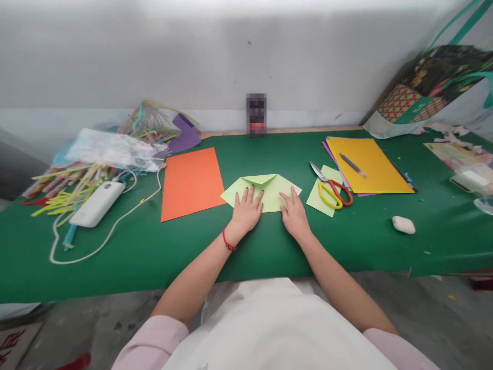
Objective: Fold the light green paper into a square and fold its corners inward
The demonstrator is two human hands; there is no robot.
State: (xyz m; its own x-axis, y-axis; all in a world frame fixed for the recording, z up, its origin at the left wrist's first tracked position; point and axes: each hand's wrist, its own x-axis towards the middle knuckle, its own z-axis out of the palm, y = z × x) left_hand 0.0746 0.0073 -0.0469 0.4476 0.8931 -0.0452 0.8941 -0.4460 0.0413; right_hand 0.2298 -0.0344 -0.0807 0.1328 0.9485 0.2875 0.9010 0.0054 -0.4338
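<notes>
A light green sheet of paper (pixel 271 200), folded into a shape with pointed ends and a raised flap along its far edge, lies in front of me on the green table. My left hand (pixel 247 209) rests flat on its near left part, fingers spread; a red cord bracelet circles that wrist. On the near right part lies my right hand (pixel 295 211), its fingers apart and slightly bent. Just right of the paper, scissors (pixel 327 185) with one yellow and one red handle lie on a smaller light green piece (pixel 319 201).
An orange sheet (pixel 192 185) lies left of the folded paper. Further left are a white power bank (pixel 98 204) with a cable and a heap of paper strips (pixel 57 192). To the right are yellow paper (pixel 375 169) under a pen (pixel 352 165), and a white case (pixel 403 224).
</notes>
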